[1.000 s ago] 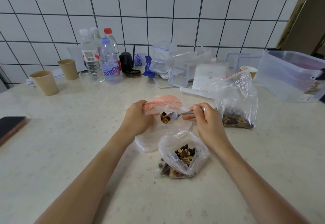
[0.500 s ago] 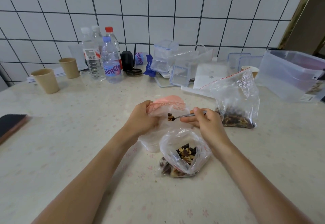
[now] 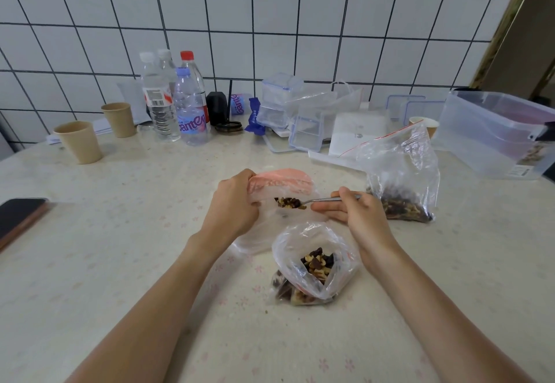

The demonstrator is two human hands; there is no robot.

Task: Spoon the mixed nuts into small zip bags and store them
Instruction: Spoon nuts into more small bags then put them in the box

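2 hands: bag (image 3: 282,184), loaded spoon (image 3: 318,201).

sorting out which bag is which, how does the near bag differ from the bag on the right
The near bag sits low and slumped, mouth gaping toward the camera; the bag on the right stands taller, its red zip edge tilted up. The near bag lies between the arms, close to the right hand; the right bag stands apart, further back. Both are clear plastic and hold mixed nuts at the bottom.
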